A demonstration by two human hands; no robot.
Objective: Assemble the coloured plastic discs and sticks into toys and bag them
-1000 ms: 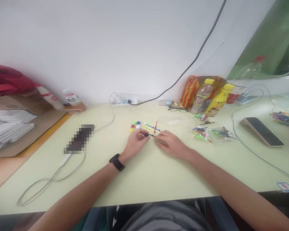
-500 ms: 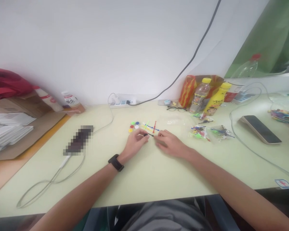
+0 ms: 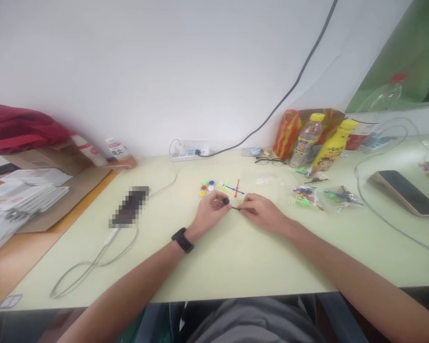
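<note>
In the fingertips of my left hand (image 3: 210, 214), closed, is a small round black disc (image 3: 226, 201). My right hand (image 3: 264, 215) pinches a thin black plastic stick (image 3: 236, 208), whose free end points at the left hand's fingertips. Whether stick and disc touch is too small to tell. Just beyond the left hand lie several small coloured discs, among them a red disc (image 3: 203, 187) and a yellow disc (image 3: 202, 193). Beside them, thin plastic sticks lie crossed, including a red stick (image 3: 237, 188) and a blue stick (image 3: 232, 189).
Small bags of coloured plastic pieces (image 3: 305, 196) lie right of my hands. Behind them stand a yellow bottle (image 3: 332, 147) and a clear bottle (image 3: 305, 143), with eyeglasses (image 3: 270, 161) nearby. A phone on a stand (image 3: 409, 193) is far right. A cabled, blurred-out device (image 3: 130, 207) lies left.
The view has shifted, so everything sits further right. The black disc has turned its round face into sight in my left fingers. Both hands stay close together.
</note>
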